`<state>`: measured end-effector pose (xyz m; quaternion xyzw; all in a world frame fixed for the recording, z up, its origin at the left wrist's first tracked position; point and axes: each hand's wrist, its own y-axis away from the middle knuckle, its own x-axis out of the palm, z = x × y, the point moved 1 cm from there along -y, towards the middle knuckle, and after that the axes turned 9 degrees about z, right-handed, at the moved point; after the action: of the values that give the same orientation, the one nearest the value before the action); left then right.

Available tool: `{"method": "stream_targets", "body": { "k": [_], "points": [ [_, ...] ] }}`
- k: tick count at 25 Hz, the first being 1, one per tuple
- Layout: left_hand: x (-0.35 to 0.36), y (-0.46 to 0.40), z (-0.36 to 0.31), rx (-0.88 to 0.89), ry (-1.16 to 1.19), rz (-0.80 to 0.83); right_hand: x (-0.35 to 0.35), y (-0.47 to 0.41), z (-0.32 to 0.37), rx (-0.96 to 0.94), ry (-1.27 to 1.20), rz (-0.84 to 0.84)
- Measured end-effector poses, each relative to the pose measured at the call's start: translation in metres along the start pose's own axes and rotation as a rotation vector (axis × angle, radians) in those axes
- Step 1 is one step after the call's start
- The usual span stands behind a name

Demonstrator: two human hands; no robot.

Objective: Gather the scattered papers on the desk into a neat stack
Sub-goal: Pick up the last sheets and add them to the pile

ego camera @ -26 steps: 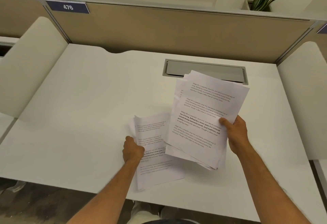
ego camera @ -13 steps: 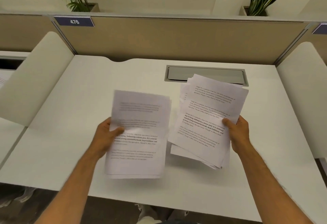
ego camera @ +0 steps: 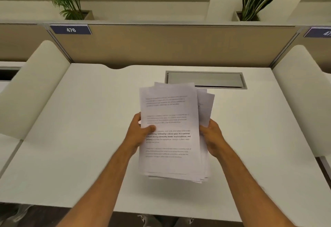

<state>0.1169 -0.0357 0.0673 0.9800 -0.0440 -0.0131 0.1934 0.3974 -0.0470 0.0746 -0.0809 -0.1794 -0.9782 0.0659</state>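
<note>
Papers [ego camera: 170,130]: one bundle, held up above the desk [ego camera: 80,137] near its middle, lower edges clear of the top.
Left hand [ego camera: 138,133]: clamped on the bundle's 9 o'clock edge, thumb lying across the printed face.
Right hand [ego camera: 211,137]: gripping the 3 o'clock edge, fingers tucked behind the sheets.
Alignment: rough; several sheets fan out toward 1 o'clock, and the bottom corners at 5 o'clock sit stepped, not flush.
Desk: white top shows no loose sheets in view; a grey cable hatch [ego camera: 206,79] lies at 12 o'clock, just past the bundle's top edge.
Done: gathering looks complete, every visible sheet in hand.
Left: squaring the edges, probably by tapping the bundle on the desk, then laying it flat as a neat stack.
Risk: the fanned back sheets may slip loose if either grip eases.
</note>
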Motion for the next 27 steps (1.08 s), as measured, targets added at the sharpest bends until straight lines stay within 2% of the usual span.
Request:
{"method": "stream_targets", "body": {
  "k": [5,8,10,13,17,22,27],
  "points": [
    [-0.009,-0.001,0.018,-0.076,-0.023,0.06,0.013,-0.003,0.001,0.09,0.067,0.066],
    [-0.009,0.001,0.019,-0.048,0.009,0.031,0.022,-0.004,-0.003,0.159,-0.012,0.0],
    [-0.007,0.003,0.013,0.018,-0.096,-0.033,0.032,-0.001,-0.002,0.095,0.04,0.022],
    [0.002,0.008,-0.006,0.206,-0.177,-0.135,0.048,0.0,0.004,-0.102,0.305,-0.003],
    [0.009,0.007,-0.018,0.403,-0.112,-0.195,0.05,-0.005,0.006,-0.254,0.267,-0.173],
    [0.017,-0.006,0.007,0.283,-0.199,-0.161,0.045,-0.013,-0.026,-0.193,0.272,-0.236],
    [0.02,-0.007,0.013,0.329,-0.29,-0.208,0.051,-0.016,-0.029,-0.228,0.351,-0.293]
  ]
}}
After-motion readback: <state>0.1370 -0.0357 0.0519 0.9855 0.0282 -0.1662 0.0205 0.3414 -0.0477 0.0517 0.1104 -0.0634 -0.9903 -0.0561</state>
